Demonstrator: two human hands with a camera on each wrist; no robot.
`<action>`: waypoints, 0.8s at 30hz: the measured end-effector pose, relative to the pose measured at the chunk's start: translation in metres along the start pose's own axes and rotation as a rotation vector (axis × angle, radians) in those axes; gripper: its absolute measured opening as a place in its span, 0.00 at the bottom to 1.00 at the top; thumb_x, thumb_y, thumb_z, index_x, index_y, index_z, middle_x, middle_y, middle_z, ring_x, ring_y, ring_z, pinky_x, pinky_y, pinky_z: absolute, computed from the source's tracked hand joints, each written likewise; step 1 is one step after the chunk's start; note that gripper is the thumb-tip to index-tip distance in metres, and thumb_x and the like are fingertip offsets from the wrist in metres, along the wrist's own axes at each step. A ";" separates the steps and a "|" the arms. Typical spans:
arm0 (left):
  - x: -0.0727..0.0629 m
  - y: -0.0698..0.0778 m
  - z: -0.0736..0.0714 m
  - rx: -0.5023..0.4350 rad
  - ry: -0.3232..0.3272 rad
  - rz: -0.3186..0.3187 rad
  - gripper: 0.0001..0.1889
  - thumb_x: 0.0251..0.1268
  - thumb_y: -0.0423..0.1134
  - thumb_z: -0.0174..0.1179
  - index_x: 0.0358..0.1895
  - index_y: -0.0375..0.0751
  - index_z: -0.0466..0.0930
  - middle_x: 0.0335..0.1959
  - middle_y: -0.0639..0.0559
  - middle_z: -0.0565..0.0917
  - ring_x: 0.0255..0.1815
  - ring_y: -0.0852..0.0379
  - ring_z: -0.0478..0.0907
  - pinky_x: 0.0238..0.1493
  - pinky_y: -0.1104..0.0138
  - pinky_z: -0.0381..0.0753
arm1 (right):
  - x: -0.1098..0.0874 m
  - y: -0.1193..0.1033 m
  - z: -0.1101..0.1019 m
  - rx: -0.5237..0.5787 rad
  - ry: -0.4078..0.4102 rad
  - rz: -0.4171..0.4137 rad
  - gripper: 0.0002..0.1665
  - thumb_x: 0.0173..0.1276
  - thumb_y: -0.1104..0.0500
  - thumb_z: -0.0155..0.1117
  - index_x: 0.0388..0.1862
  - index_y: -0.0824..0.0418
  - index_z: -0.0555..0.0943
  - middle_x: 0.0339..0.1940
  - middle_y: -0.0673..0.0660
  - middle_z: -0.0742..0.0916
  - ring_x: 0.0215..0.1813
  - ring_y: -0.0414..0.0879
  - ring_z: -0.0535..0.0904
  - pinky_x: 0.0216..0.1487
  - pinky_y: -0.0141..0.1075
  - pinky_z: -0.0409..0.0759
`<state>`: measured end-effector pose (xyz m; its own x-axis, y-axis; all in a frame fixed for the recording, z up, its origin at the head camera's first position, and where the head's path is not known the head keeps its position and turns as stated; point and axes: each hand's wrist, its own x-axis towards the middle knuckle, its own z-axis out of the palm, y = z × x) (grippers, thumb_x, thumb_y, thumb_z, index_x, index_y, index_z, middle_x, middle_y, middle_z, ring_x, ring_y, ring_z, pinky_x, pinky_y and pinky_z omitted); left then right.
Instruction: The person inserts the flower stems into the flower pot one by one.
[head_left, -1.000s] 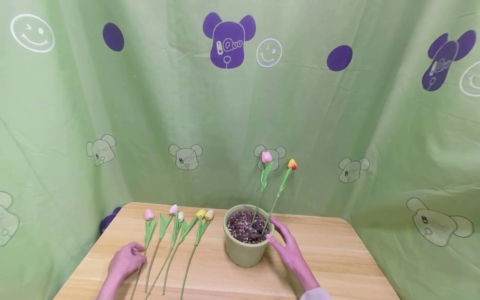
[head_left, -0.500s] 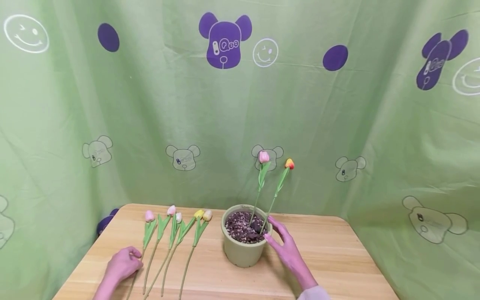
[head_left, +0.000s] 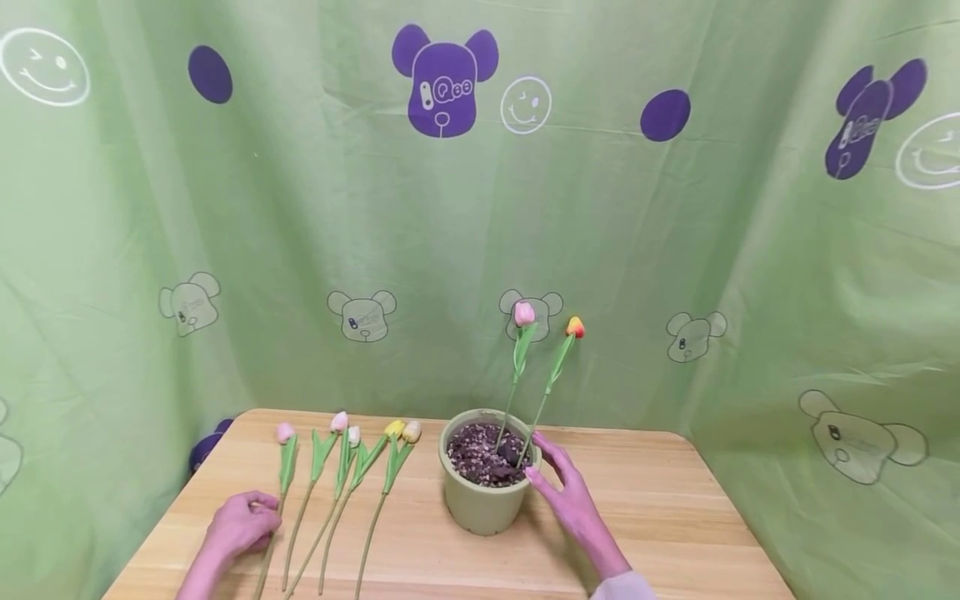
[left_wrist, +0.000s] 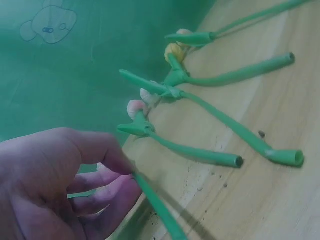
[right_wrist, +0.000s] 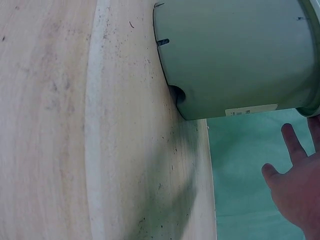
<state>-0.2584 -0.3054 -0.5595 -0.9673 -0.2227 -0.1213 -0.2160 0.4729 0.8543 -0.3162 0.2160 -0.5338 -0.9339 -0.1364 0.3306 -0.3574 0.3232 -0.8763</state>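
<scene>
The head view looks forward and down over the table (head_left: 675, 517); the left wrist view sits close behind the left hand (left_wrist: 55, 185) pinching a stem (left_wrist: 157, 207); the right wrist view skims low beside the pot (right_wrist: 235, 55), which the head view also shows

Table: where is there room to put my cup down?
Bare wood lies on the table right of the pot and right hand. It is crowded on the left, where five tulips lie by the left hand.

- Green backdrop cloth (head_left: 300, 233): the purple bear print (head_left: 442, 79) carries letters reading roughly "Qee".
- Flowerpot (right_wrist: 235, 55): small white label (right_wrist: 251, 110) near its rim; the print is too small to read.
</scene>
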 end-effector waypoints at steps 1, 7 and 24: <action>0.000 0.000 0.000 -0.032 0.004 -0.007 0.24 0.50 0.28 0.66 0.54 0.25 0.80 0.37 0.44 0.87 0.33 0.53 0.84 0.35 0.61 0.90 | 0.000 0.000 0.000 0.000 0.000 0.000 0.37 0.76 0.52 0.65 0.80 0.52 0.65 0.82 0.60 0.68 0.81 0.65 0.61 0.81 0.67 0.51; -0.001 -0.002 0.003 -0.205 -0.016 -0.039 0.26 0.59 0.26 0.65 0.62 0.20 0.75 0.42 0.37 0.88 0.37 0.51 0.85 0.42 0.56 0.92 | -0.001 0.000 0.000 -0.004 -0.002 0.004 0.37 0.76 0.52 0.65 0.80 0.51 0.65 0.82 0.60 0.68 0.81 0.65 0.60 0.80 0.67 0.51; -0.006 0.013 0.009 -0.321 0.027 0.016 0.25 0.64 0.25 0.64 0.65 0.22 0.74 0.47 0.35 0.87 0.38 0.50 0.87 0.38 0.61 0.91 | 0.002 0.003 0.000 -0.043 0.008 -0.015 0.36 0.77 0.52 0.64 0.80 0.54 0.65 0.81 0.60 0.69 0.80 0.66 0.63 0.80 0.65 0.55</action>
<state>-0.2564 -0.2902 -0.5523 -0.9655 -0.2418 -0.0971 -0.1439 0.1841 0.9723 -0.3195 0.2162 -0.5359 -0.9286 -0.1335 0.3462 -0.3709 0.3614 -0.8555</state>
